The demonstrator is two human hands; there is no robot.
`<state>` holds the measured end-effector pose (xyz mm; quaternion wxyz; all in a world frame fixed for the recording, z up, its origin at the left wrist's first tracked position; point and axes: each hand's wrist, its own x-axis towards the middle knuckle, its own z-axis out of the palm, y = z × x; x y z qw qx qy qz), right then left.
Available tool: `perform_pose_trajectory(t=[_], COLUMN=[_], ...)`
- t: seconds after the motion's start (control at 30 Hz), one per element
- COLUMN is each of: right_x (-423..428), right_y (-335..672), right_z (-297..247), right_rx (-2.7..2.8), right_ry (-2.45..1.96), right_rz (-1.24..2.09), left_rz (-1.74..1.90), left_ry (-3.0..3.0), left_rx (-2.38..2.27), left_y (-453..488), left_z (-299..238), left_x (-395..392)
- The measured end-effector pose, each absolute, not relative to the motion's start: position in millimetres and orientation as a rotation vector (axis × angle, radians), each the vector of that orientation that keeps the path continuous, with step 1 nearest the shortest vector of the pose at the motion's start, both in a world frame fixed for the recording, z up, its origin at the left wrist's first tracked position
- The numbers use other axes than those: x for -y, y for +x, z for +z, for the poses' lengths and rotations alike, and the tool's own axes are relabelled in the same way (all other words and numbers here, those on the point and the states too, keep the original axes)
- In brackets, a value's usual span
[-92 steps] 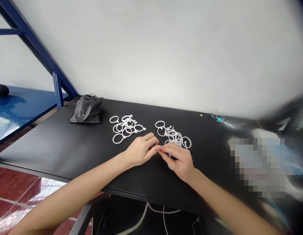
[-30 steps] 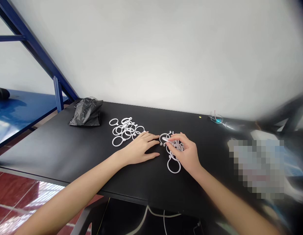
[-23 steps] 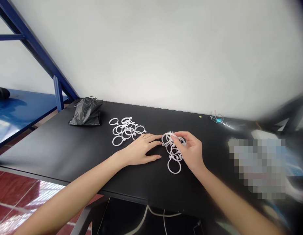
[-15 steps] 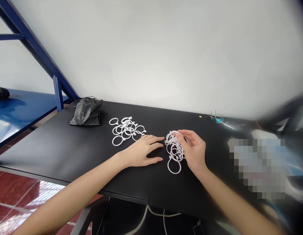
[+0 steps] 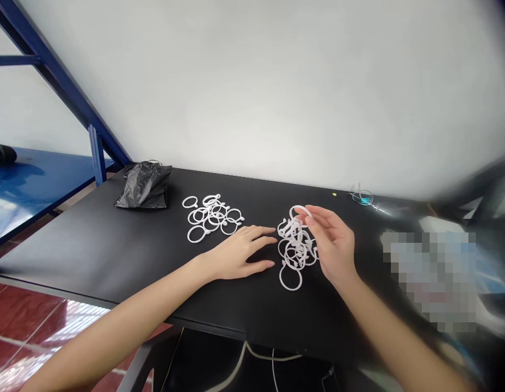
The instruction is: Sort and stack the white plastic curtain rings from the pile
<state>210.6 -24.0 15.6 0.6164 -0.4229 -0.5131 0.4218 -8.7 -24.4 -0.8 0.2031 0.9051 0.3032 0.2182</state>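
Note:
Two heaps of white plastic rings lie on the black table [image 5: 93,245]. My right hand [image 5: 332,245] pinches one white ring [image 5: 300,211] between thumb and fingertips, lifted just above the right heap of rings [image 5: 294,253]. My left hand [image 5: 240,253] rests flat on the table, fingers stretched out toward that heap and holding nothing. The left heap of rings [image 5: 211,215] lies just beyond my left hand.
A crumpled black plastic bag [image 5: 144,185] sits at the table's back left. A small clear item with a blue spot [image 5: 362,197] lies near the wall at the back right. A blue metal frame [image 5: 73,103] stands to the left. Cables [image 5: 256,359] hang under the table's front edge.
My right hand has picked one ring out of the right heap and raised it to the right. My left hand has let go and now lies flat on the table.

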Motion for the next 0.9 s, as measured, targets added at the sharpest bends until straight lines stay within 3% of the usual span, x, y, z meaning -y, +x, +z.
perform_pose_trajectory(t=[0.3,0.9], right_x=[23.0,10.7], right_y=[218.0,225.1], right_z=[23.1,19.3], right_rx=[1.217,1.075], right_ry=[-0.904,-0.962], right_rz=[1.111,1.198], left_rz=[0.932,1.067], left_ry=[1.893,1.389], left_rx=[-0.805,-0.694], left_y=[21.0,51.6], left_z=[15.2,-4.5], left_x=[13.1,1.6])
